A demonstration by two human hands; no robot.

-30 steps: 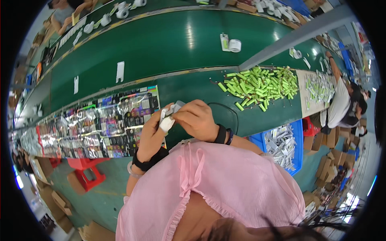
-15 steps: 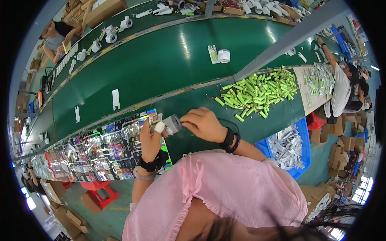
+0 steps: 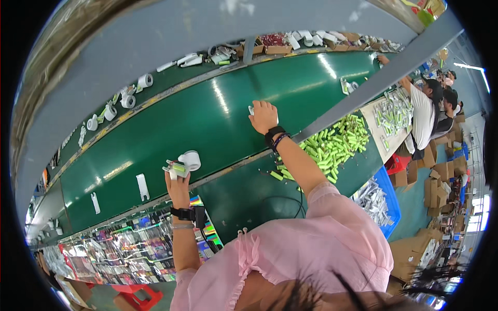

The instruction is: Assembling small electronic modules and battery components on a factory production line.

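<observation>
Stretched out over the green conveyor belt (image 3: 207,122), my left hand (image 3: 178,191) has its fingers closed on a white plastic device (image 3: 191,160) with a short round head and a green cylindrical battery cell in its narrow body. The device is at belt level; whether it rests on the belt I cannot tell. Farther right and farther out, my right hand (image 3: 264,117) reaches over the belt with its fingers curled down. A bit of something white (image 3: 251,110) shows at its fingertips; the rest is hidden beneath the hand.
Green battery cells (image 3: 332,147) lie heaped right of my right forearm, with white parts in a blue bin (image 3: 392,202) beyond. A grey metal post (image 3: 363,83) slants across. Shiny printed sheets (image 3: 129,243) cover the bench's left. Two flat white pieces (image 3: 142,187) lie on the belt. A co-worker (image 3: 423,111) reaches in at right.
Both hands have moved apart and forward from the near bench onto the belt. The left carries the device; the right has reached farther out. The view has shifted, bringing a grey beam across the top.
</observation>
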